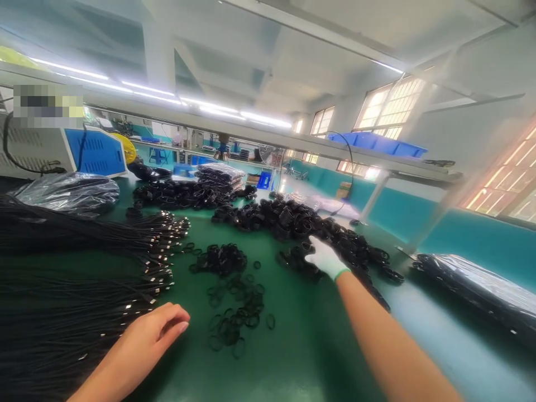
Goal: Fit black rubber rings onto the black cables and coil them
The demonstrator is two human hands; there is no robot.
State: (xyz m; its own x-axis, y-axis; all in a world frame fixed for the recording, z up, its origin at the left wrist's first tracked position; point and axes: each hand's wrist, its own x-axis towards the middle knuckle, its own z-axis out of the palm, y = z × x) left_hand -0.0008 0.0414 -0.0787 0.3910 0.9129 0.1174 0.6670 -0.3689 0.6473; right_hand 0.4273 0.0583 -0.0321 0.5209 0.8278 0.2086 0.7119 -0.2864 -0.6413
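Note:
My right hand [326,257], in a white glove with a green cuff, reaches into the near edge of a heap of coiled black cables [288,218]. Its fingers close on a clump of black coils [299,258]; the fingertips are partly hidden. My left hand [161,329] is bare and hovers low over the green table, fingers curled and thumb close to them, with nothing visible in it. Beside it lie long black cables [84,290] with shiny metal connector ends. Between my hands are small black rings [238,318], loosely scattered, and a denser pile of them [221,258].
Clear plastic bags of black goods lie at the left [71,192] and right [481,285]. A blue and white machine [94,151] stands at the back left. A shelf beam [251,137] crosses above the table, with a blue bin [377,143] on it.

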